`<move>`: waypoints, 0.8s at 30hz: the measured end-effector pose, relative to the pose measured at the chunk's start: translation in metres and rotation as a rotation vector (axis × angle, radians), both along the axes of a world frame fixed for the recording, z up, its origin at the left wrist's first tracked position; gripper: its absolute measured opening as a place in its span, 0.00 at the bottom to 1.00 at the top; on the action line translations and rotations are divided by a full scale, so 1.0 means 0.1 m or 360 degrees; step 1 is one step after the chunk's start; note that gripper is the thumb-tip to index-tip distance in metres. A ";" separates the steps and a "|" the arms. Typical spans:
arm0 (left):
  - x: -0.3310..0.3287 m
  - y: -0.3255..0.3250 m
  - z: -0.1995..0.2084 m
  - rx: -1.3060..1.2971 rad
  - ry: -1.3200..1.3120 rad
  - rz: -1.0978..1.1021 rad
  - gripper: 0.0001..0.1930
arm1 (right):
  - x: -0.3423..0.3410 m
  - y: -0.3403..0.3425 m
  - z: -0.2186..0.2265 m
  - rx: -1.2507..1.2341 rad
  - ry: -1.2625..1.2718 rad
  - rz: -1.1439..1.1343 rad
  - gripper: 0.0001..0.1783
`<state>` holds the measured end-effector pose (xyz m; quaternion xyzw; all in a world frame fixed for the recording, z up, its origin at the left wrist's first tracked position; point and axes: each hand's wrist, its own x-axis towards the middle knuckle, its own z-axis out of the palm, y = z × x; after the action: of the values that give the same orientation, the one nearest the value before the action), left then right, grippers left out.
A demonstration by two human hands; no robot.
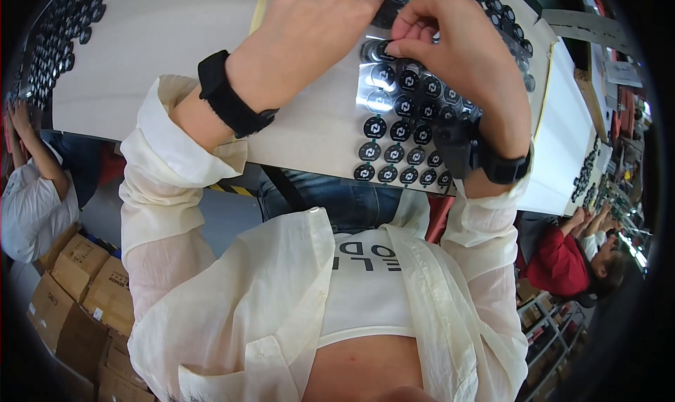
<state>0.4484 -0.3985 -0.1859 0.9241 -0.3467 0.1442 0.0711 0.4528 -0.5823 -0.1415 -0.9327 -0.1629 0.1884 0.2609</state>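
A clear sheet (pixel 380 101) carrying rows of round black stickers (pixel 375 127) with a white mark lies on the table. My right hand (pixel 464 47) is over its upper part, thumb and forefinger pinched at the edge of a round sticker (pixel 384 50). My left hand (pixel 309 22) is to the left at the top edge, its thumb stretched across a dark round part (pixel 389 11); the other fingers are mostly cut off by the frame. Each wrist wears a black band, and a dark block (pixel 453 145) sits by the right one, over the sheet.
The pale tabletop (pixel 162 57) spreads to the left. Several black round pieces (pixel 77 15) crowd its far left, and more (pixel 503 11) are at the upper right. Cardboard boxes (pixel 81 282) stack at lower left. A person in white (pixel 39 191) is at left, one in red (pixel 559 261) at right.
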 end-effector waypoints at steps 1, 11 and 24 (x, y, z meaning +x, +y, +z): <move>0.00 0.01 -0.02 -0.0015 -0.0014 -0.0023 0.22 | -0.05 -0.02 -0.05 0.0060 -0.0206 0.0061 0.07; -0.03 0.01 -0.08 -0.0141 -0.0115 -0.0044 0.22 | -0.62 0.03 -0.01 0.0135 -0.0849 -0.0127 0.06; 0.17 0.18 0.24 -0.1322 0.1153 -0.0181 0.23 | -0.56 -0.33 0.08 0.1234 -0.0305 -0.0549 0.07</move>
<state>0.4654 -0.3809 -0.1617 0.7887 -0.2636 -0.0623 0.5518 0.3973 -0.6149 -0.1336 -0.7926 -0.0868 -0.0205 0.6031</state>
